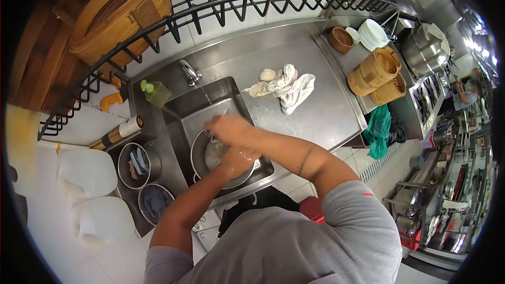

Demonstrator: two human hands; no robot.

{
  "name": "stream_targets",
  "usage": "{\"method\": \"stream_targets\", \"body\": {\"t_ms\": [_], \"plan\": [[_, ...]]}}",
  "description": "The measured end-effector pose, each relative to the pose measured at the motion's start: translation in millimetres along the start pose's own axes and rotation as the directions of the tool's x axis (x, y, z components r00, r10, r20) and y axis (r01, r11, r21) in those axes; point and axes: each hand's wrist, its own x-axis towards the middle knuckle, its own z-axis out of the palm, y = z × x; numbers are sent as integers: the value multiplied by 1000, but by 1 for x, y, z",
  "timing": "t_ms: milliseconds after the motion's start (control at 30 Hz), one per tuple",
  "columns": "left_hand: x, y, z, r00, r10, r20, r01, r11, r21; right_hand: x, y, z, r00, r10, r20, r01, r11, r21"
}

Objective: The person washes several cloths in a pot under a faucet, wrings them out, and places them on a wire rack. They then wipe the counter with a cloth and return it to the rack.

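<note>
Your left hand (236, 159) grips the rim of the metal bowl (202, 159) in the sink (181, 118) at frame centre; your right hand (226, 128) is closed on something I can't identify. With the faucet (189, 73) running, wet fingers could slip and tip the bowl.
</note>
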Motion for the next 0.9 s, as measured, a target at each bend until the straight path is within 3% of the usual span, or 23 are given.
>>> {"method": "stream_targets", "body": {"t_ms": [33, 67, 100, 133, 167, 200, 267, 300, 367, 400, 467, 500, 567, 600, 633, 667, 700, 733, 767, 800, 833, 867, 900], "plan": [[3, -2, -2, 990, 139, 27, -136, 987, -85, -10, 24, -12, 973, 12, -232, -29, 997, -67], [-1, -6, 3, 991, 135, 22, -133, 987, -85, -23, 52, -26, 892, 7, -453, -72, 990, -125], [-13, -15, 14, 998, -28, 61, 36, 991, -129, -39, 65, -58, 860, 166, -483, -252, 960, -118], [-25, -27, 27, 977, -183, 108, 199, 966, -165, -50, 93, -67, 705, 129, -697, -253, 964, -78], [-39, -44, 47, 882, -356, 310, 408, 905, -122, -65, 103, -80, 599, 239, -764, -348, 937, 20], [-52, -65, 68, 884, -348, 312, 402, 906, -130, -74, 128, -69, 578, 321, -750, -424, 904, 60], [-73, -99, 109, 844, -417, 338, 418, 906, 74, -91, 173, -14, 654, 467, -595, -434, 876, 210], [-82, -106, 128, 850, -405, 338, 408, 911, 66, -99, 174, -4, 647, 471, -599, -444, 872, 205], [-92, -120, 153, 739, -504, 447, 420, 864, 279, -105, 172, 12, 762, 305, -572, -425, 901, -85], [-88, -113, 154, 743, -497, 448, 413, 867, 277, -106, 165, 14, 758, 308, -575, -431, 898, -87], [-75, -87, 138, 283, -548, 787, 554, 763, 332, -103, 137, 12, 675, 325, -662, -417, 909, 20], [-79, -98, 156, 283, -549, 786, 553, 763, 334, -102, 128, 19, 661, 261, -703, -317, 947, 53], [-98, -117, 209, 54, -314, 948, 272, 918, 289, -97, 96, 41, 696, 279, -662, -161, 959, 234], [-103, -112, 201, 41, -315, 948, 279, 915, 292, -95, 78, 48, 758, 264, -596, -72, 942, 326], [-100, -108, 186, 102, -290, 952, 451, 866, 216, -91, 61, 56, 800, 264, -538, 48, 866, 497], [-98, -101, 169, 164, -276, 947, 602, 788, 126, -86, 53, 70, 884, 251, -394, 62, 773, 632], [-91, -94, 146, 155, -287, 945, 607, 783, 138, -82, 42, 79, 936, 270, -225, -7, 655, 756], [-81, -85, 120, 368, -228, 902, 679, 728, -93, -75, 36, 89, 937, 265, -229, 3, 647, 762], [-75, -74, 92, 567, -192, 801, 685, 650, -329, -68, 34, 102, 945, 317, -78, -114, 546, 830], [-69, -60, 58, 559, -198, 805, 691, 648, -320, -61, 33, 120, 934, 349, 80, -237, 435, 869], [-65, -44, 22, 584, -348, 734, 775, 509, -375, -52, 37, 151, 893, 420, 161, -299, 288, 910], [-63, -33, -6, 570, -497, 654, 822, 359, -443, -45, 45, 175, 894, 416, 165, -298, 280, 913], [-65, -26, -25, 562, -502, 658, 827, 355, -436, -37, 53, 194, 798, 406, 446, -422, -151, 894]]}}
